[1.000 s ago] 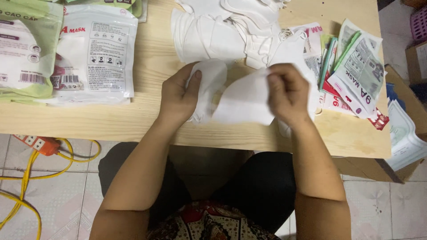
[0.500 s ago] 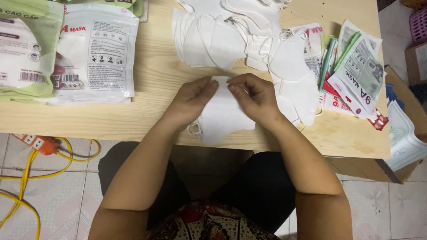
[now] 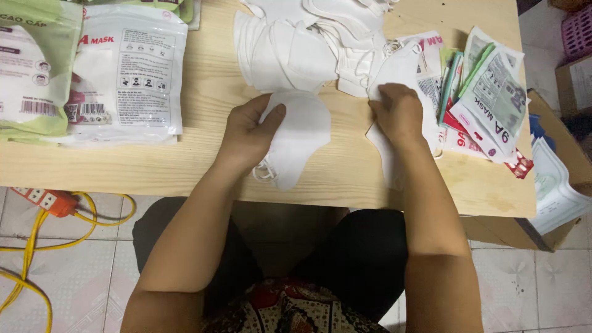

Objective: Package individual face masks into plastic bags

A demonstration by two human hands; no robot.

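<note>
While the left hand (image 3: 246, 132) grips a folded white mask (image 3: 299, 135) lying under its thumb, the right hand (image 3: 401, 111) pinches another mask (image 3: 394, 71).

The left hand (image 3: 246, 132) holds a folded white mask (image 3: 299, 135) on the wooden table (image 3: 185, 166); the right hand (image 3: 401, 114) presses another mask (image 3: 394, 74).

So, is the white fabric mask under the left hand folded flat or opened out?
Folded flat. The white fabric mask lies as one flat curved half on the wooden table, pressed by the left hand.
</note>
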